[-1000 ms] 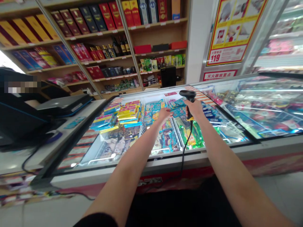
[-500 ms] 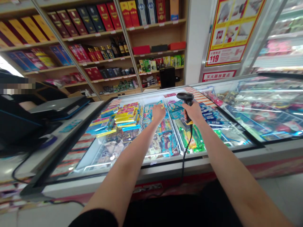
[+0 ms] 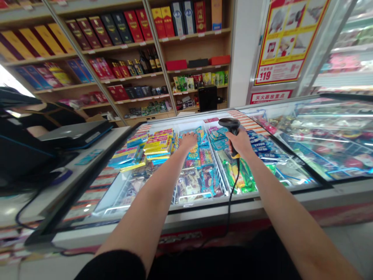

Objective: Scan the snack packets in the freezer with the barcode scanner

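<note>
My right hand (image 3: 241, 140) is wrapped round the handle of a black and yellow barcode scanner (image 3: 230, 125), its cable trailing down over the freezer's front edge. My left hand (image 3: 188, 140) reaches over the middle wire basket, its fingers stretched forward and slightly apart on blue ice-cream packets (image 3: 201, 134). I see nothing gripped in it, though the fingertips are partly hidden. Left of that hand, yellow and blue packets (image 3: 159, 144) lie in stacks. Below the scanner are green packets (image 3: 241, 175), with dark blue packets (image 3: 264, 146) to the right.
The chest freezer (image 3: 163, 217) has a dark-framed rim and wire basket dividers (image 3: 217, 163). On the left counter stand a dark monitor (image 3: 20, 151) and a flat black device (image 3: 77, 132), with a person (image 3: 43, 114) behind. Shelves of boxes (image 3: 110, 29) line the back.
My left hand has moved slightly left, and its curled fingers have straightened over the packets. My right hand still holds the scanner in much the same place. The view has shifted slightly.
</note>
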Demonstrator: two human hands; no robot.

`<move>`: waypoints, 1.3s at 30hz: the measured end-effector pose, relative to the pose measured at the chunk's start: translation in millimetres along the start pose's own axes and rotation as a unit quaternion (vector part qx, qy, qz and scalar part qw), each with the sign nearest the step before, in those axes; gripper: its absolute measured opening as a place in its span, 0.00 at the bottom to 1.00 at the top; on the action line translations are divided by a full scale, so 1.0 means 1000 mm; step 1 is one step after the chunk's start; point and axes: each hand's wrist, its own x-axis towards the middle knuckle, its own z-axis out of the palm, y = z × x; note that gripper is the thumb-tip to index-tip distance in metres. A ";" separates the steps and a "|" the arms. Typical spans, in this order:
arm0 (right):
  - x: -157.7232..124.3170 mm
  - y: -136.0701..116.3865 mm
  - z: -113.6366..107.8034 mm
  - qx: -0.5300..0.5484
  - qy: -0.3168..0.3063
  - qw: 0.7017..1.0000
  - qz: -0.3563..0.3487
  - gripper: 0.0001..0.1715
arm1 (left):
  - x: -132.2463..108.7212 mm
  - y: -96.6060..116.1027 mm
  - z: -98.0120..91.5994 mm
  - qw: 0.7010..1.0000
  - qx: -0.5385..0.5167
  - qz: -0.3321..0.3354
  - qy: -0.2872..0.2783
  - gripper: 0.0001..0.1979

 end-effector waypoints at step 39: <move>-0.021 0.003 0.018 -0.037 -0.164 0.986 0.022 0.16 | -0.066 -0.023 -0.020 0.803 -0.552 -0.185 0.125 0.17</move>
